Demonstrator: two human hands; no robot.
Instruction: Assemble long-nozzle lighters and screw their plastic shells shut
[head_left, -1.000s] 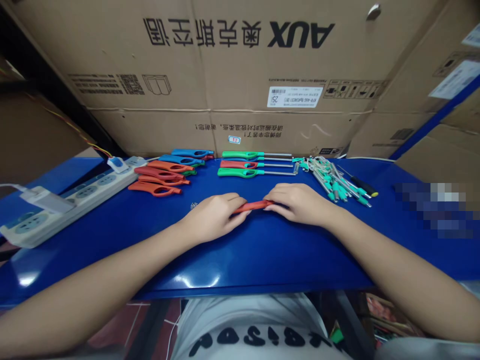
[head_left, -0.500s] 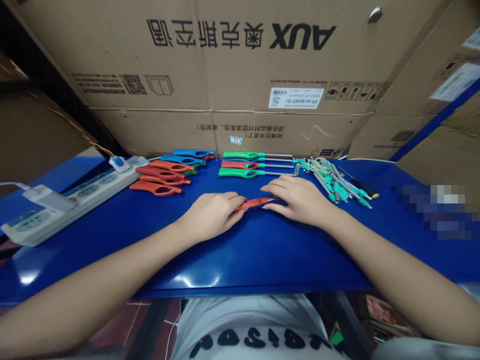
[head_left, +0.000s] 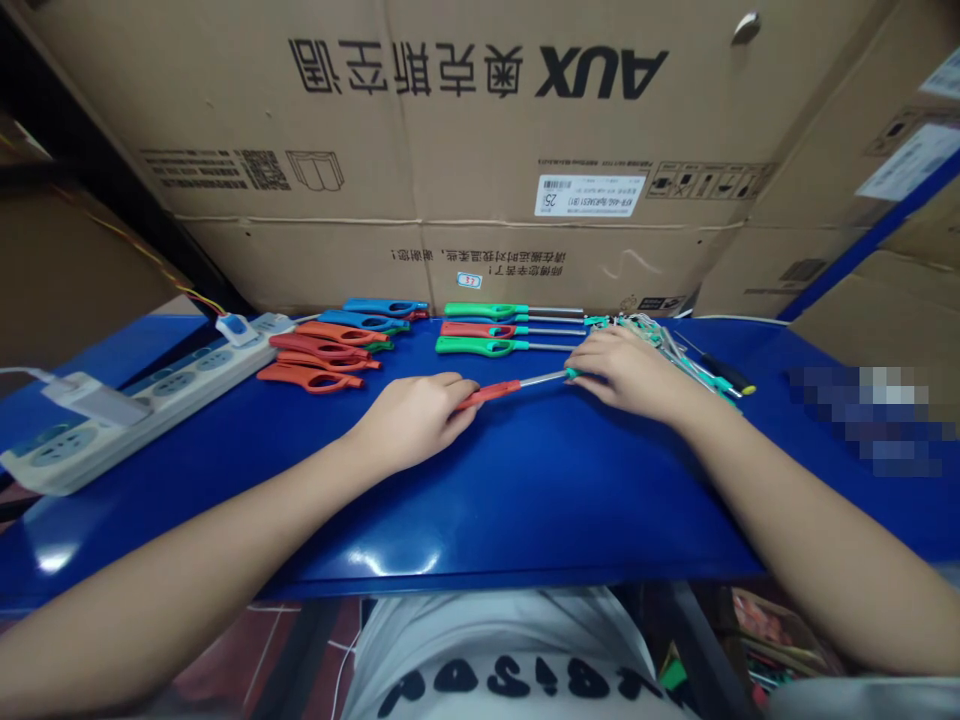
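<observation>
My left hand (head_left: pixel 411 414) is closed around the handle end of a red long-stem lighter (head_left: pixel 504 386), which lies across the blue table (head_left: pixel 525 480). The lighter's metal stem points right to a teal tip. My right hand (head_left: pixel 628 368) pinches that stem's far end, right next to a heap of teal-tipped metal stems (head_left: pixel 667 350). Three assembled lighters (head_left: pixel 495 328), green and red, lie in a row just behind.
Several orange, blue and green lighter handle shells (head_left: pixel 330 350) are stacked at the back left. A white power strip (head_left: pixel 142 395) with plugs lies on the far left. Large cardboard boxes (head_left: pixel 480 150) wall off the back. A black-handled screwdriver (head_left: pixel 724 372) lies at the right.
My right hand has slid right along the lighter towards the stem heap, baring the metal stem. My left hand has kept hold of the red handle.
</observation>
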